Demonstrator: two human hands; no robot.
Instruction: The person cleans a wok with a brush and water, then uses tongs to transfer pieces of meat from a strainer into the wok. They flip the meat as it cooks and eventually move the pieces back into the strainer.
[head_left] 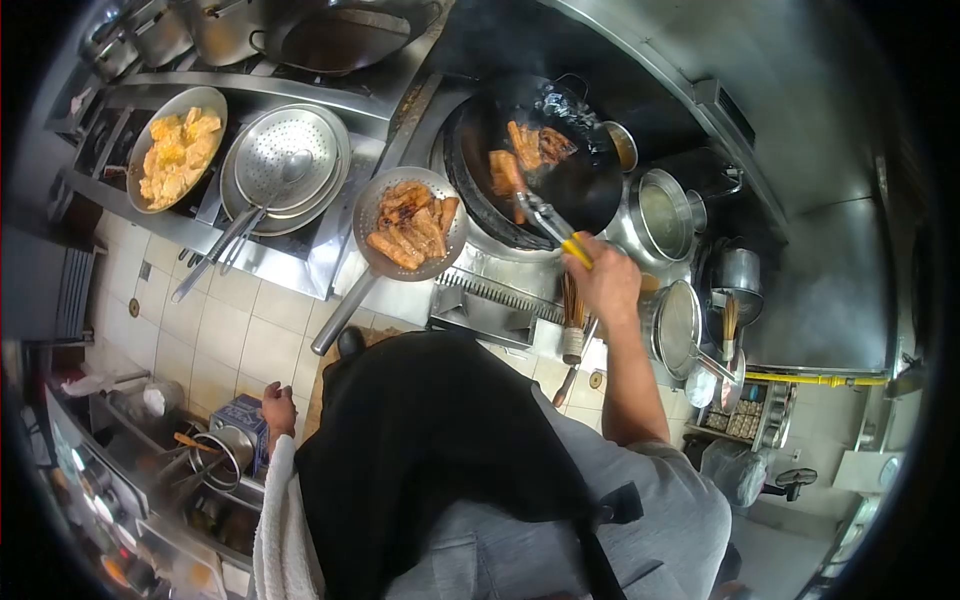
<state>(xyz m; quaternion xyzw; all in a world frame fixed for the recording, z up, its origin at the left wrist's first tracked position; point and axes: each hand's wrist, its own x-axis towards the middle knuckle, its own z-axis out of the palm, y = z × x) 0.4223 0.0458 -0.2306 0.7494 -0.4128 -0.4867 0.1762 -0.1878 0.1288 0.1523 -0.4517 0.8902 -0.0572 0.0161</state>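
Stove edge crowded; right hand (603,283) holds tongs (548,222) over wok (590,180).

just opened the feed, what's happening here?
A person in a black apron stands at a kitchen wok range. The right hand holds yellow-handled tongs, their tips on a fried piece in the dark wok. More browned pieces sit in the perforated strainer beside the wok. The left hand is down at the side, by a blue carton on the counter.
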